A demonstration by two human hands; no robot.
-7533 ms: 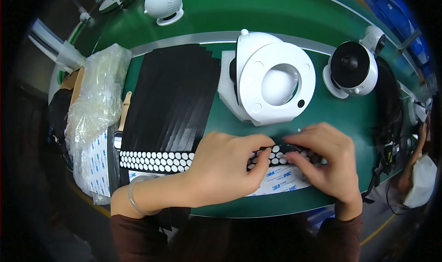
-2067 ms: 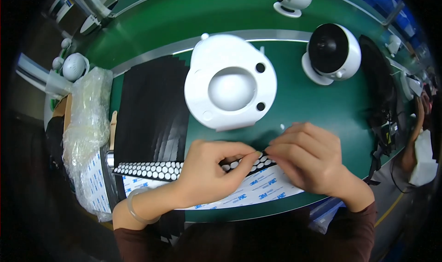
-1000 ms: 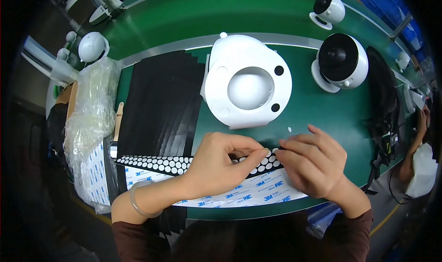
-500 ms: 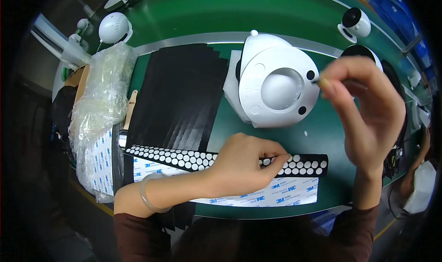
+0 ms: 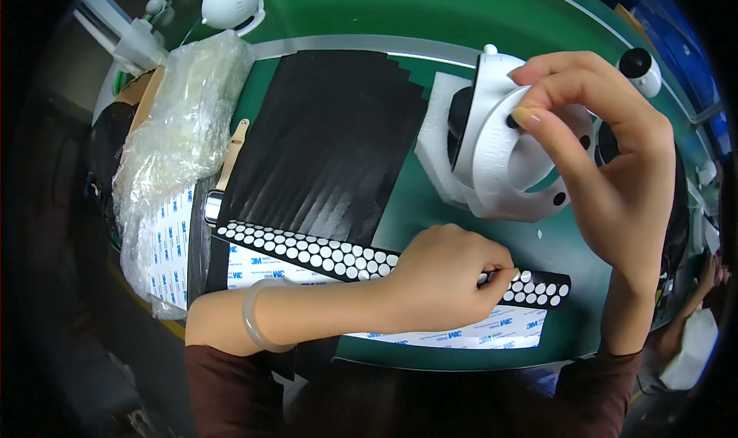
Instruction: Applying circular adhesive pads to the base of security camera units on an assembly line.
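A white rounded device stands tilted on the table, its ring-shaped base facing me. Two black round pads show on the base's right part, an upper pad and a lower pad. My right hand pinches another small black round pad at the base's upper left; whether it sticks there cannot be told. My left hand is closed, thumb and finger pressed on a black strip with rows of white-faced dots. White printed backing paper lies under the strip.
Black sheets lie stacked left of the device, beside white foam. Bubble-wrapped goods fill the left edge, near a wooden-handled tool. Further white devices stand at the back left and back right.
The view has shifted. The device is turned, its base now facing more to the right. My right hand has brought a black pad to the base's upper left; my left hand stays on the strip.
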